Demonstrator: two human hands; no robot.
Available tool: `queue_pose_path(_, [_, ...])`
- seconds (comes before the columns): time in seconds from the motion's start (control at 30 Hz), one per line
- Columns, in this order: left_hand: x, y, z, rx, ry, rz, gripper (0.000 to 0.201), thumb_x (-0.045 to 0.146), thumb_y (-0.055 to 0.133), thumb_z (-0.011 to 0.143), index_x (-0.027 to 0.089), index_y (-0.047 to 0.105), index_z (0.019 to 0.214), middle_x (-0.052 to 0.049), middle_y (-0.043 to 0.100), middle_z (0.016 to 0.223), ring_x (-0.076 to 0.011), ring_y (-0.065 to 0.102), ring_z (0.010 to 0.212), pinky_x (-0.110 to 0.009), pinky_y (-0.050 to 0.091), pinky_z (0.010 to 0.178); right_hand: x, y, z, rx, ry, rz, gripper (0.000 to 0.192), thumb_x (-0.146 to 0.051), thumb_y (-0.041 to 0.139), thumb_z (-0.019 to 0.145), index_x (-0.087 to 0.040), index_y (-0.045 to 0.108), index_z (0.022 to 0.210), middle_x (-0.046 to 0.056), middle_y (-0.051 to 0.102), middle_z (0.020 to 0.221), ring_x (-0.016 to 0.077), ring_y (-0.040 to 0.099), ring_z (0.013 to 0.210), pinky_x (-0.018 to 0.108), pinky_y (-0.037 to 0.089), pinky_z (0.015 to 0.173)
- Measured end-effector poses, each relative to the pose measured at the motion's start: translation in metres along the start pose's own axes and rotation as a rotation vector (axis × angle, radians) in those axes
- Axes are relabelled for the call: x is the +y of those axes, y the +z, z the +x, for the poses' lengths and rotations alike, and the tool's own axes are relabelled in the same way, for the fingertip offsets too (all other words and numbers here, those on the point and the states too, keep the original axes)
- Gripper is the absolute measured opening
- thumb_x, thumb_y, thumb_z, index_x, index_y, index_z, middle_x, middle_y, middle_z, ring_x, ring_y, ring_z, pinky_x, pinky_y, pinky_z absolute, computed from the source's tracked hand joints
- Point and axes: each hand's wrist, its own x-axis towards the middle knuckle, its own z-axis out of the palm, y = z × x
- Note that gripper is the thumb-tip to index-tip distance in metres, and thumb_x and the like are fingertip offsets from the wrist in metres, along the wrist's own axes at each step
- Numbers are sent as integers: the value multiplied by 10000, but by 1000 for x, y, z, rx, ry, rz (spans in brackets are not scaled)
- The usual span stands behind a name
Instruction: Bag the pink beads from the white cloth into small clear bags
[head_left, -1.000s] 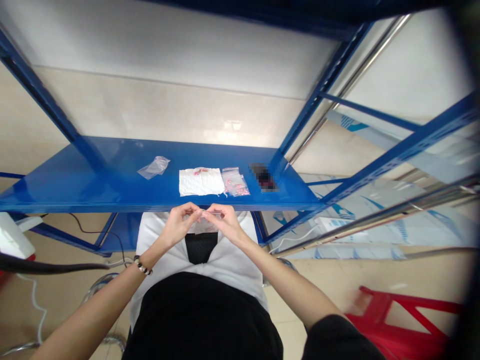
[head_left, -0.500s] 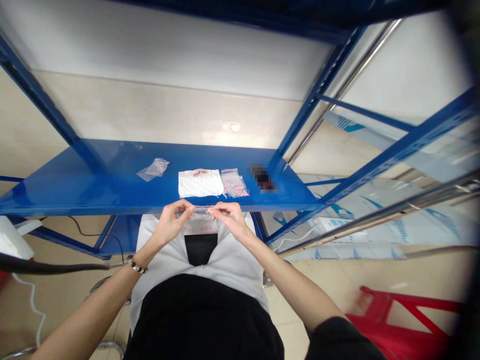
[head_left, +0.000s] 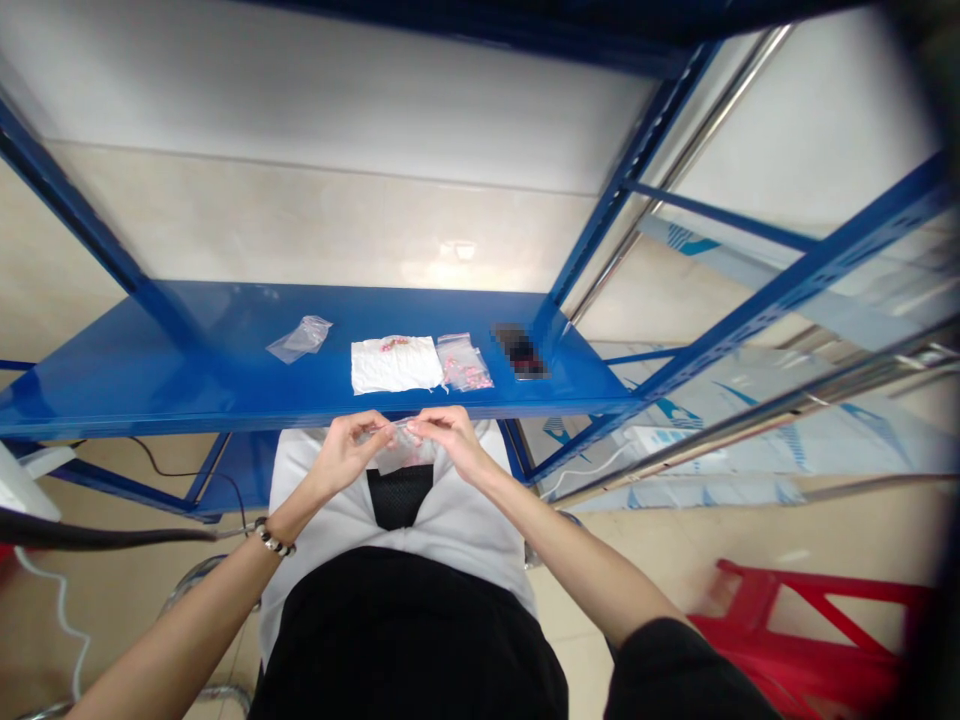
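Note:
Between my hands, just in front of the shelf edge and above my lap, is a small clear plastic bag [head_left: 399,455] with a few faint pink bits in it. My left hand [head_left: 351,448] pinches its upper left part, and my right hand [head_left: 450,438] pinches the upper right. Past them on the shelf lies a white cloth [head_left: 394,368] with small pink and coloured pieces [head_left: 394,344] on it. Beside the cloth is another clear bag [head_left: 463,362] holding pink pieces. Further left lies a crumpled clear bag [head_left: 301,339] with nothing visible inside.
The blue shelf [head_left: 217,350] spans the front, with a blue upright [head_left: 600,230] at its right. A pixelated dark object [head_left: 520,352] lies near the shelf's right end. A red stool [head_left: 795,630] stands on the floor at right, and a white cable [head_left: 60,600] hangs at left.
My hands have drawn closer together on the bag, which is now more bunched between my fingers. The view has shifted slightly. The things on the shelf stay in place.

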Motion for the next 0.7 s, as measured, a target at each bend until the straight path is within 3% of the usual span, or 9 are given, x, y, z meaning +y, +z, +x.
queue_pose_path(0.13, [-4,0,3,15,-22,-98,259,368,635,863,133,706,779,-67,718,788,-177,640,753,-253,468,709,-2,0,0,60,15,34,212,-333,686,765,-170,676,630,3,604,609,140,523,610,254,393,613])
queue_pose_path(0.3, [-12,-1,5,119,-37,-99,240,363,661,842,139,707,767,-56,723,759,-176,654,721,-257,489,710,-5,0,-1,95,-17,67,244,-318,677,779,-169,639,591,-9,562,557,121,477,548,250,356,568])
queue_pose_path(0.5, [-12,-1,4,87,-28,-82,249,365,664,840,146,720,735,-57,729,750,-187,661,728,-263,493,715,-2,-2,-1,114,4,112,242,-341,702,751,-165,654,591,-8,546,536,117,450,505,253,340,517])
queue_pose_path(0.7, [-6,8,3,69,-26,-128,250,367,639,860,142,745,828,-72,740,780,-188,665,732,-262,502,698,-8,2,-2,223,-94,-67,250,-396,644,817,-175,630,701,-2,577,641,130,508,596,246,388,574])
